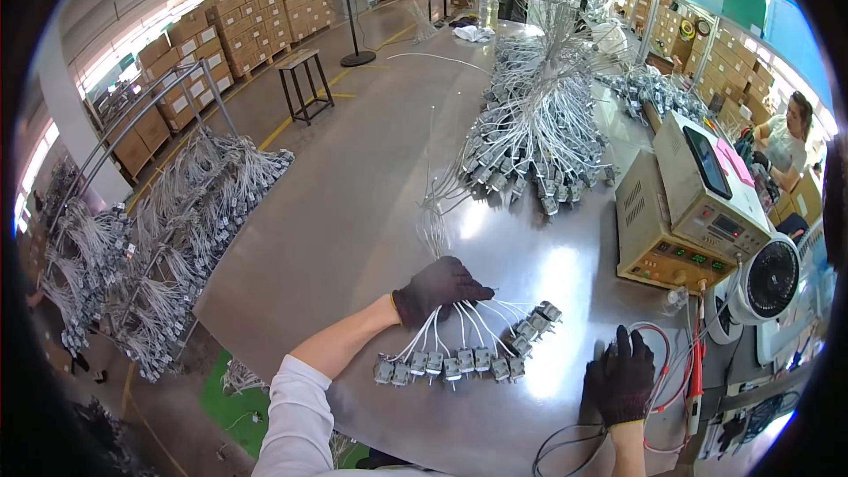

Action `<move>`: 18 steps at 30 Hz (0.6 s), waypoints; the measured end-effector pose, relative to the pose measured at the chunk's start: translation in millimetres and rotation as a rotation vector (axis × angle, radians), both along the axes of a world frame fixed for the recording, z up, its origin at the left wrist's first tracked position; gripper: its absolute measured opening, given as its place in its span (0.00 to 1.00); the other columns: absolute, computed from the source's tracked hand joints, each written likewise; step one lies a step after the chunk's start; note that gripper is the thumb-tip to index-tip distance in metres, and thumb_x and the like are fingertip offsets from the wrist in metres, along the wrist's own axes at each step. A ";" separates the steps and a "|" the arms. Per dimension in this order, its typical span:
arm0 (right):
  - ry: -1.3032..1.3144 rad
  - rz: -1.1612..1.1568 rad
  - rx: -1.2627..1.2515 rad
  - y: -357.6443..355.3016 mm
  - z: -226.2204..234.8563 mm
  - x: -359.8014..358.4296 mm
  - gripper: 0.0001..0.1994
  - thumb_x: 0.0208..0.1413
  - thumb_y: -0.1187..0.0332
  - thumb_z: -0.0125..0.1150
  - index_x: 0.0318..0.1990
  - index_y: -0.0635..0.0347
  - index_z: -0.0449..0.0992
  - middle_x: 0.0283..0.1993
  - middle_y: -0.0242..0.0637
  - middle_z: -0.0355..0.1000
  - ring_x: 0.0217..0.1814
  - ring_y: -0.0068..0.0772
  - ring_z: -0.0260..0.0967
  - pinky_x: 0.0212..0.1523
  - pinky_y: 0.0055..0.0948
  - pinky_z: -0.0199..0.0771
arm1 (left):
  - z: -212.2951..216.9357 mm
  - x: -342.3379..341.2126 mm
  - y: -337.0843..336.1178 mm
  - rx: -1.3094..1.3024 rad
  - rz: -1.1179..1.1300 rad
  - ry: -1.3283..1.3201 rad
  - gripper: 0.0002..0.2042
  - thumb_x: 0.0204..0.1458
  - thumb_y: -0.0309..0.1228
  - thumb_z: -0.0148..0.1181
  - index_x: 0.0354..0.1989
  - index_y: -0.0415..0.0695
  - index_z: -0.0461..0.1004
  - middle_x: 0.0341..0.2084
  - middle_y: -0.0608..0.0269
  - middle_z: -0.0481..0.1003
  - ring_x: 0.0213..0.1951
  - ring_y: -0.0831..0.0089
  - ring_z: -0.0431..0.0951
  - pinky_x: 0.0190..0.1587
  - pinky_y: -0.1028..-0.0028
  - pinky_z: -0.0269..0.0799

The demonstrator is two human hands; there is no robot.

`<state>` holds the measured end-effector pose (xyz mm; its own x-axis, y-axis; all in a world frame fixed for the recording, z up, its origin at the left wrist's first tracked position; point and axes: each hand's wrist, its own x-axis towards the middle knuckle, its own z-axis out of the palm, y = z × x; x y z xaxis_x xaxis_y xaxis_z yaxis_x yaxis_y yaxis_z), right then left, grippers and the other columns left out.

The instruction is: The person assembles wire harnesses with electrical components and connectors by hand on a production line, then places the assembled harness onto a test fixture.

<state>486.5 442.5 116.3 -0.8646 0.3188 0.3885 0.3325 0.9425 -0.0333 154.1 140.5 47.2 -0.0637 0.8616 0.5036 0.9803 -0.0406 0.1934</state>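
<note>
Head view: left hand, gloved black, fingers pressed together on gathered white wires; small grey motors fan in an arc on the steel table, near centre. Right hand rests flat, fingers slightly spread, beside red leads. Brown cartons with pale labels stacked far left.

bright daylight from left windows | glare on steel table | fisheye bending, dark rim

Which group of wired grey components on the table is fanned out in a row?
The small bunch of wired components under the left hand, its wires gathered there. The big pile farther back is a tangled heap.
</note>
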 end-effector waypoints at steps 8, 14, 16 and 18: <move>-0.236 -0.184 0.035 -16.0 4.6 -5.5 0.20 0.65 0.60 0.65 0.62 0.54 0.78 0.44 0.44 0.82 0.42 0.53 0.78 0.43 0.53 0.76 | 3.2 0.3 -2.6 -0.104 0.013 -0.020 0.31 0.51 0.27 0.63 0.69 0.55 0.76 0.52 0.67 0.84 0.50 0.62 0.82 0.60 0.60 0.71; -0.009 -0.053 0.078 -13.7 -17.0 -8.0 0.12 0.67 0.64 0.64 0.54 0.55 0.81 0.44 0.42 0.82 0.45 0.50 0.78 0.45 0.51 0.75 | -3.1 -2.5 -1.4 -0.052 -0.015 -0.028 0.32 0.51 0.29 0.63 0.70 0.56 0.76 0.52 0.67 0.84 0.50 0.63 0.82 0.61 0.59 0.71; 0.017 -0.059 0.067 -15.7 -14.9 -10.1 0.12 0.67 0.64 0.63 0.53 0.56 0.81 0.43 0.41 0.82 0.47 0.49 0.78 0.47 0.50 0.74 | -0.1 -1.4 -1.8 -0.067 -0.011 -0.040 0.32 0.51 0.29 0.64 0.70 0.56 0.75 0.52 0.68 0.84 0.50 0.63 0.82 0.61 0.60 0.71; 0.061 0.027 0.024 -16.8 -8.2 -13.0 0.11 0.66 0.66 0.65 0.52 0.57 0.81 0.45 0.42 0.82 0.49 0.51 0.78 0.49 0.51 0.75 | 0.0 -1.2 -3.1 -0.081 -0.002 -0.051 0.33 0.51 0.30 0.64 0.70 0.57 0.75 0.52 0.68 0.84 0.51 0.64 0.82 0.61 0.60 0.71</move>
<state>473.5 425.7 108.1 -0.8473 0.2853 0.4480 0.3047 0.9520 -0.0300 152.8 137.4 47.2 -0.0856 0.8996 0.4282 0.9689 -0.0249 0.2461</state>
